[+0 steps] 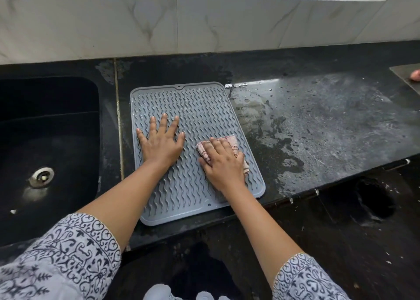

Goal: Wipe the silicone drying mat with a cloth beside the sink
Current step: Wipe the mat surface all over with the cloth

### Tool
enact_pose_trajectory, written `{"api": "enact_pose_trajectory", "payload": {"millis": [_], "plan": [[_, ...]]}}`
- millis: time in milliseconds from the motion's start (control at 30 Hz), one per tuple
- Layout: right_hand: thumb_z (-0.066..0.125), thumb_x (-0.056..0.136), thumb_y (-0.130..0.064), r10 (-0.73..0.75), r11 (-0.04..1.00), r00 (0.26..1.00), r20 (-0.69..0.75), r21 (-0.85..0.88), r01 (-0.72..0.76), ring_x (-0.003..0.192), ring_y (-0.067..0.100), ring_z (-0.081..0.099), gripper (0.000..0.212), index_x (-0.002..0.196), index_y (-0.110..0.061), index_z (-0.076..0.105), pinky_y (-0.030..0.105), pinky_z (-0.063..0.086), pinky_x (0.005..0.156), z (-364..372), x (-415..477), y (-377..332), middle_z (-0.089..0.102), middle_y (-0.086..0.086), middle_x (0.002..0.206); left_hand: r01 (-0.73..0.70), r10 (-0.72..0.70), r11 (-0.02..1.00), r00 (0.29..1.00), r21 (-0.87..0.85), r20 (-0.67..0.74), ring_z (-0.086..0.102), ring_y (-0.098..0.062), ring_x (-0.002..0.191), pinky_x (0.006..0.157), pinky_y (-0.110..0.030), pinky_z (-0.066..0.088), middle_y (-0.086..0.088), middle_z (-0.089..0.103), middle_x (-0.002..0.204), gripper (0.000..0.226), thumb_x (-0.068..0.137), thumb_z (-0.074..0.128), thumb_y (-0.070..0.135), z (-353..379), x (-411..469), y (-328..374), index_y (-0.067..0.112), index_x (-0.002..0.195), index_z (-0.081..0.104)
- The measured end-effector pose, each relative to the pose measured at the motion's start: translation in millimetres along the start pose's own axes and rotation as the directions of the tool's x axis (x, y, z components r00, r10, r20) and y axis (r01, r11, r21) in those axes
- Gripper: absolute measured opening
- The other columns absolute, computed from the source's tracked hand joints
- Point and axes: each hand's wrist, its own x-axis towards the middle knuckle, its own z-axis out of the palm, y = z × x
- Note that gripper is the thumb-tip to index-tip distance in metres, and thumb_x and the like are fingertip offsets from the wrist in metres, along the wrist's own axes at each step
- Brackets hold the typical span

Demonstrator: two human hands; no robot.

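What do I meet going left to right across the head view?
Drain → left hand, flat on the mat → right hand gripping the cloth → wet patch.

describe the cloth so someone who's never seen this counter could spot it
Right of the black sink, a grey ribbed mat lies on the dark counter. Near the mat's right edge, under the right hand, sits the cloth: a crumpled pinkish rag, the only fabric on it.

Wearer | left sleeve (pixel 68 261): pale grey, dark scrollwork print | right sleeve (pixel 304 279): same fabric, banded hem | forearms (pixel 127 186) bare
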Motion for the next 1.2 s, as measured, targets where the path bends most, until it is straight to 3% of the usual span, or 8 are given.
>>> {"api": "enact_pose_trajectory", "payload": {"millis": [200,300,400,500,667,900,1033,1200], "plan": [[0.054,0.086,-0.024,-0.088,0.994,0.995,-0.043,-0.063,0.085,0.134,0.022,0.035,0.053,0.138,-0.021,0.040,0.048,0.036,0.095,-6.4,-78.5,3.2,0.044,0.001,0.142,0.001,-0.001,1.000,1.000,-0.001,0.013,-0.008,-0.023,0.144,0.111,-0.061,-0.006,0.004,-0.003,0.159,0.058,0.094,0.019,0.056,-3.1,-0.8,0.8,0.041,0.148,0.004],[0.051,0.087,-0.020,-0.136,0.984,0.989,0.052,-0.108,0.141,0.133,0.021,0.036,0.050,0.137,-0.022,0.042,0.045,0.038,0.094,-16.7,-117.9,7.3,0.045,-0.001,0.141,0.000,0.000,1.000,1.000,0.002,0.012,-0.008,-0.023,0.145,0.111,-0.061,-0.006,0.004,-0.003,0.159,0.058,0.094,0.019,0.056,-2.5,-1.0,1.8,0.041,0.148,0.004],[0.050,0.090,-0.022,-0.108,0.983,0.992,0.071,0.157,0.096,0.116,0.018,0.050,0.035,0.125,-0.026,0.051,0.041,0.044,0.093,-34.4,-102.5,13.0,0.054,-0.005,0.128,-0.001,0.001,1.000,1.000,0.000,0.007,-0.008,-0.023,0.145,0.111,-0.060,-0.006,0.004,-0.003,0.159,0.058,0.094,0.018,0.056,-2.4,-0.2,1.2,0.040,0.148,0.004],[0.051,0.093,-0.029,-0.048,0.947,0.995,-0.082,0.314,0.072,0.099,0.020,0.055,0.036,0.128,-0.026,0.050,0.035,0.047,0.081,-40.5,-46.6,2.4,0.052,-0.001,0.123,0.000,0.000,1.000,1.000,0.004,0.009,-0.008,-0.023,0.144,0.111,-0.061,-0.006,0.004,-0.004,0.159,0.058,0.094,0.018,0.056,-1.6,-0.8,0.4,0.041,0.148,0.004],[0.049,0.090,-0.030,0.014,1.000,0.999,-0.045,-0.014,-0.015,0.123,0.022,0.036,0.048,0.137,-0.025,0.037,0.047,0.031,0.097,-10.9,-1.7,-9.8,0.040,0.005,0.136,0.009,-0.009,1.000,1.000,0.004,0.001,-0.009,-0.022,0.144,0.109,-0.060,-0.008,0.004,-0.003,0.159,0.058,0.094,0.019,0.056,0.2,0.3,1.0,0.041,0.148,0.005],[0.074,0.064,-0.015,-0.151,0.982,0.988,-0.013,-0.119,0.149,0.097,0.025,0.059,0.050,0.112,-0.018,0.061,0.041,0.050,0.068,-24.2,-117.2,0.8,0.061,0.004,0.106,0.006,-0.006,1.000,1.000,0.006,0.001,-0.008,-0.023,0.144,0.108,-0.060,-0.009,0.004,-0.002,0.159,0.058,0.094,0.018,0.056,1.2,1.1,-0.3,0.041,0.148,0.005],[0.054,0.085,-0.023,-0.118,0.993,0.987,0.113,-0.017,0.121,0.104,0.020,0.049,0.038,0.122,-0.026,0.051,0.039,0.043,0.081,-39.7,-119.4,12.7,0.050,-0.004,0.112,0.003,-0.003,1.000,1.000,-0.002,-0.001,-0.008,-0.023,0.145,0.108,-0.060,-0.009,0.003,-0.002,0.159,0.058,0.094,0.019,0.056,0.8,1.0,-0.6,0.040,0.148,0.005],[0.049,0.091,-0.028,0.060,0.997,0.995,-0.080,0.057,-0.056,0.108,0.017,0.046,0.042,0.132,-0.026,0.042,0.038,0.040,0.087,-36.1,-83.3,-5.2,0.049,-0.002,0.124,0.000,0.000,1.000,1.000,0.002,-0.001,-0.007,-0.024,0.144,0.108,-0.060,-0.009,0.003,-0.002,0.159,0.058,0.094,0.019,0.056,0.4,1.3,-0.5,0.040,0.148,0.005]]}}
